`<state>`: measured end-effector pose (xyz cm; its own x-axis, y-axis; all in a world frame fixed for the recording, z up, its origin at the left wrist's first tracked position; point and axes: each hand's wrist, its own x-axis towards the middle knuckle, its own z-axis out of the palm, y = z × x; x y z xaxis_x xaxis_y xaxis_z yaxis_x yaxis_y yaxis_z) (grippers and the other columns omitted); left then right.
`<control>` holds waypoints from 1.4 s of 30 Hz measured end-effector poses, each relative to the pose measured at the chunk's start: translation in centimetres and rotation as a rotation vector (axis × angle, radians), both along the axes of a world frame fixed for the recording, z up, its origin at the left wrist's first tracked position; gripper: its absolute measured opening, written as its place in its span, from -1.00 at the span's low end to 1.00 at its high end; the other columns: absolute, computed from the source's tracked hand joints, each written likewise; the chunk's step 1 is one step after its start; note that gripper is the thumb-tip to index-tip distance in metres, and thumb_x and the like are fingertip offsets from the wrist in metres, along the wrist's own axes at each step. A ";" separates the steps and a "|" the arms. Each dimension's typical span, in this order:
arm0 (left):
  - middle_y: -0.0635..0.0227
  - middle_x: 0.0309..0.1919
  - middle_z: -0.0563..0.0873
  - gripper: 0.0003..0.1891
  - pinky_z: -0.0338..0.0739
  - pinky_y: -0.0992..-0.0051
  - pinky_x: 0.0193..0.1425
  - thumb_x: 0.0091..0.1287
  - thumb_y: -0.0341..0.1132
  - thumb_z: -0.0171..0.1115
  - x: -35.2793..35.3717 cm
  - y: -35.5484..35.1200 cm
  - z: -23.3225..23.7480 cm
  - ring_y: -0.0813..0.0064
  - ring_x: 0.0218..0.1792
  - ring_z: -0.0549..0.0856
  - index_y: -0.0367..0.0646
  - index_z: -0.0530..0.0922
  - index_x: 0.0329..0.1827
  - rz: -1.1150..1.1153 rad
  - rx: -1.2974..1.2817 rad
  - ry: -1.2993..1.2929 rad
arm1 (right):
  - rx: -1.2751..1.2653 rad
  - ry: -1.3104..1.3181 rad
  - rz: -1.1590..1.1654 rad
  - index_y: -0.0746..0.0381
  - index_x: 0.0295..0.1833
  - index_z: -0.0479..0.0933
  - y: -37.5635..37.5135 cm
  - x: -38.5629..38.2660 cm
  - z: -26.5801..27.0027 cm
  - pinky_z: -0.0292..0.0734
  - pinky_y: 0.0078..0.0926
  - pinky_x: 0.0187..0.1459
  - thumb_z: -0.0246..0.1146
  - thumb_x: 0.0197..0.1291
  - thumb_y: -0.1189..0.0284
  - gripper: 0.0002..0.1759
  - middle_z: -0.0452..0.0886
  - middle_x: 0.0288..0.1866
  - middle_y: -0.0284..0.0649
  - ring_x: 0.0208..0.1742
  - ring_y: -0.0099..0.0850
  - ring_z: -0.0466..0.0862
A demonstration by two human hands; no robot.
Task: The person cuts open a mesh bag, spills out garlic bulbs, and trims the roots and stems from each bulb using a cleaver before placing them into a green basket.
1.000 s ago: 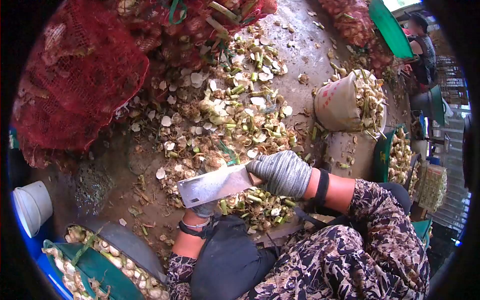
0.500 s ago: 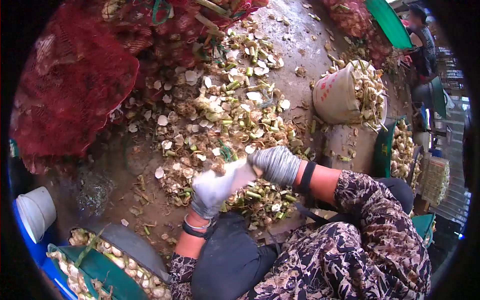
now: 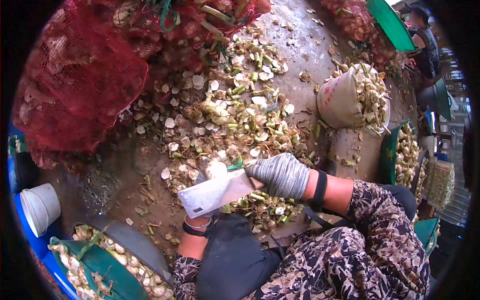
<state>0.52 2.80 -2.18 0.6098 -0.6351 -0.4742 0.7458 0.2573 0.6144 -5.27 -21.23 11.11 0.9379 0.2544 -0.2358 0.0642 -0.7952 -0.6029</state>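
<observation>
My right hand (image 3: pixel 283 175), in a grey striped glove, is wrapped round the handle of a cleaver (image 3: pixel 216 192). The broad blade lies flat toward me and reaches left across my left hand (image 3: pixel 201 177). Only some gloved fingertips and the wrist of that hand show past the blade. A pale, round garlic bulb (image 3: pixel 216 170) sits at those fingers, just above the blade's upper edge. Beneath both hands, trimmed stalks, root ends and skins (image 3: pixel 235 122) are heaped on the ground.
Red mesh sacks (image 3: pixel 85 90) of garlic stand at the upper left. A white bucket (image 3: pixel 340 100) full of stemmed garlic leans at the right. Green tubs (image 3: pixel 115 275) hold bulbs at the lower left, near a white pail (image 3: pixel 42 207). Another person (image 3: pixel 425 45) is at the upper right.
The cleaver, blurred before, now shows its broad face and covers most of my left hand. The garlic bulb has come into sight above the blade.
</observation>
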 end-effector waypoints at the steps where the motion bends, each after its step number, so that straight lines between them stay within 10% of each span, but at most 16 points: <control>1: 0.38 0.07 0.64 -0.61 0.55 0.42 0.19 0.43 -0.40 0.19 0.1 -0.1 -0.6 0.43 0.06 0.63 -0.15 0.42 0.31 -0.002 0.001 0.002 | -0.011 0.007 0.014 0.09 -0.15 0.47 0.0 0.0 -0.2 0.55 -0.14 -0.36 0.22 0.12 0.43 -0.83 0.59 -0.40 -0.13 -0.33 -0.06 0.69; 5: 0.32 0.14 0.63 -0.57 0.57 0.45 0.17 0.42 -0.42 0.18 0.8 -0.3 2.5 0.47 0.11 0.63 -0.17 0.41 0.34 -0.063 -0.143 -0.138 | -0.050 0.068 0.004 0.10 -0.17 0.47 -0.4 -0.5 -0.6 0.54 -0.14 -0.35 0.19 0.14 0.42 -0.87 0.59 -0.41 -0.13 -0.32 -0.07 0.69; 8: 0.31 0.09 0.65 -0.58 0.59 0.47 0.11 0.43 -0.35 0.20 3.0 -0.8 4.2 0.49 0.06 0.66 -0.21 0.43 0.32 -0.421 0.422 -1.802 | -0.022 0.050 -0.042 0.13 -0.24 0.48 -1.6 -0.9 -3.0 0.55 -0.17 -0.32 0.17 0.14 0.43 -0.93 0.58 -0.43 -0.14 -0.30 -0.08 0.69; 9: 0.32 0.09 0.66 -0.54 0.60 0.51 0.10 0.35 -0.39 0.31 2.6 -0.6 2.1 0.52 0.08 0.65 -0.23 0.45 0.29 -0.392 0.506 -1.737 | -0.049 0.100 -0.070 0.12 -0.23 0.49 -2.6 -0.9 -4.1 0.55 -0.16 -0.30 0.16 0.16 0.43 -0.93 0.61 -0.41 -0.12 -0.29 -0.07 0.69; 11: 0.33 0.02 0.68 -0.54 0.61 0.54 0.09 0.25 -0.45 0.39 0.0 -1.4 6.4 0.54 0.06 0.65 -0.22 0.51 0.22 -0.057 0.341 -0.473 | -0.249 0.179 -0.257 0.12 -0.17 0.52 -5.1 -1.5 -6.5 0.56 -0.13 -0.26 0.16 0.18 0.42 -0.88 0.66 -0.34 -0.07 -0.25 -0.05 0.70; 14: 0.29 0.01 0.67 -0.45 0.64 0.36 0.06 0.16 -0.42 0.43 3.7 1.3 11.1 0.40 -0.04 0.68 -0.21 0.46 0.23 0.356 0.313 -0.542 | -0.331 0.239 -0.332 0.15 -0.03 0.53 -8.2 -3.5 -8.4 0.57 -0.09 -0.22 0.21 0.15 0.39 -0.75 0.67 -0.29 0.00 -0.20 -0.01 0.70; 17: 0.36 -0.15 0.65 -0.68 0.51 0.34 0.13 0.32 -0.42 0.21 6.6 8.7 21.0 0.39 -0.07 0.65 -0.16 0.47 0.13 0.700 -0.528 -0.463 | -0.293 0.285 -0.451 0.14 0.03 0.54 -8.6 -4.2 -7.2 0.56 -0.06 -0.23 0.25 0.18 0.29 -0.69 0.67 -0.30 0.03 -0.24 0.04 0.69; 20: 0.38 -0.21 0.63 -0.67 0.45 0.38 0.02 0.42 -0.36 0.04 9.5 10.7 24.2 0.51 -0.15 0.63 -0.24 0.42 0.21 0.584 -1.081 -0.555 | -0.213 0.336 -0.553 0.12 0.04 0.54 -8.7 -3.7 -7.0 0.56 -0.05 -0.21 0.27 0.20 0.24 -0.67 0.68 -0.29 0.04 -0.23 0.05 0.68; 22: 0.41 -0.17 0.64 -0.63 0.46 0.44 -0.11 0.44 -0.37 -0.06 10.8 8.0 23.1 0.60 -0.18 0.62 -0.33 0.43 0.24 0.524 -0.925 -0.586 | -0.173 0.304 -0.582 0.12 0.03 0.55 -8.5 -3.4 -7.5 0.56 -0.05 -0.20 0.27 0.20 0.21 -0.66 0.67 -0.29 0.05 -0.23 0.06 0.68; 25: 0.33 0.25 0.55 -0.56 0.41 0.42 0.23 0.41 -0.21 0.19 14.3 1.7 14.0 0.45 0.16 0.57 -0.14 0.43 0.29 0.023 0.713 -1.204 | -0.152 0.277 -0.619 0.13 0.01 0.54 -8.5 -3.2 -8.2 0.55 -0.02 -0.17 0.29 0.20 0.19 -0.66 0.67 -0.29 0.07 -0.20 0.07 0.67; 28: 0.32 0.22 0.60 -0.63 0.36 0.43 0.39 0.41 -0.35 0.12 16.1 -1.8 -4.8 0.46 0.26 0.53 -0.12 0.51 0.27 -0.140 0.428 -0.787 | -0.173 0.307 -0.627 0.14 0.01 0.53 -8.4 -2.5 -7.7 0.54 -0.01 -0.16 0.29 0.19 0.20 -0.66 0.67 -0.28 0.08 -0.19 0.08 0.67; 31: -0.07 0.28 0.51 -0.36 0.31 0.24 0.42 0.27 -0.02 0.30 13.0 -10.5 -8.1 0.02 0.28 0.50 -0.25 0.48 0.32 -0.314 1.028 -1.171 | -0.123 0.315 -0.633 0.14 0.01 0.52 -8.6 -2.0 -7.5 0.54 -0.01 -0.15 0.28 0.17 0.23 -0.66 0.67 -0.28 0.08 -0.18 0.09 0.67; 37: -0.03 0.18 0.58 -0.45 0.36 0.17 0.39 0.14 0.00 0.38 13.8 -13.1 -8.1 0.01 0.23 0.52 -0.16 0.61 0.13 -0.465 1.230 -1.285 | -0.122 0.301 -0.568 0.12 0.06 0.52 -8.5 -1.1 -7.5 0.56 -0.05 -0.15 0.29 0.17 0.22 -0.62 0.67 -0.24 0.06 -0.17 0.07 0.67; 42: 0.08 0.28 0.53 -0.52 0.36 0.20 0.41 0.36 -0.11 0.14 11.4 -9.0 -10.3 0.21 0.29 0.50 -0.17 0.45 0.27 -0.420 0.483 -0.583 | -0.060 0.173 -0.459 0.11 0.02 0.53 -7.6 -0.7 -6.6 0.57 -0.07 -0.22 0.31 0.16 0.20 -0.64 0.67 -0.28 0.01 -0.24 0.03 0.69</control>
<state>11.92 -6.18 -12.45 0.6000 -0.6720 -0.4342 0.2521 -0.3563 0.8997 -5.99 -28.82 4.51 0.8957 -0.1946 -0.3998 -0.3982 -0.7513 -0.5263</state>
